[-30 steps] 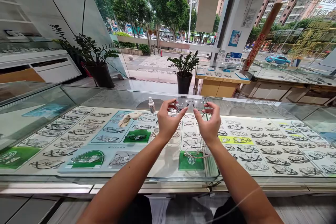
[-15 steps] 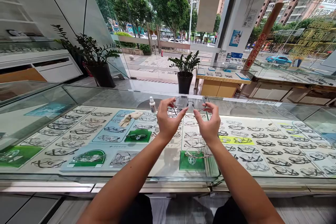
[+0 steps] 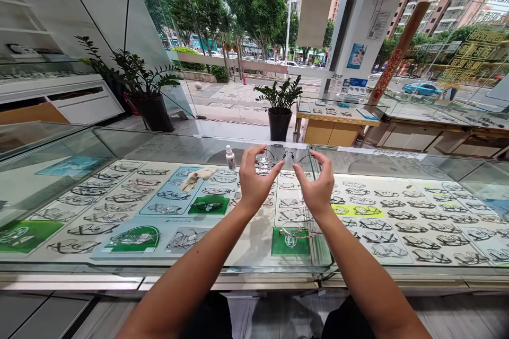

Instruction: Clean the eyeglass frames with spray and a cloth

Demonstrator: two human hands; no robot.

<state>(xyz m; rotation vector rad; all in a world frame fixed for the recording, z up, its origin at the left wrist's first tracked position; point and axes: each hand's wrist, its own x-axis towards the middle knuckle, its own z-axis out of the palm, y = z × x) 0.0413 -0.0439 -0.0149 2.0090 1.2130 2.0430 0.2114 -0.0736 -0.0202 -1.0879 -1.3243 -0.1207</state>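
Eyeglasses with thin dark rims and clear lenses are held in the air, above a long glass showcase. The person's bare left hand grasps one side of them by the fingertips, and the bare right hand grasps the other side similarly; a small gap remains between the two thumbs. Both forearms cross over the front edge of the showcase. On the right, a second glass showcase adjoins it, and the glass joint of both runs near the right hand. A small white plastic bottle stands upright near the left hand but apart from it, and farther left lies a crumpled beige cloth.

Inside the first showcase, many folded spectacle frames lie in rows, some of them upon a pale-blue flat board. One dark pair rests on a green rectangular plate. The second showcase also contains rows of frames, a few on a yellow-green strip. Beyond the far edge, a tall black pot holds a dark-green leafy plant.
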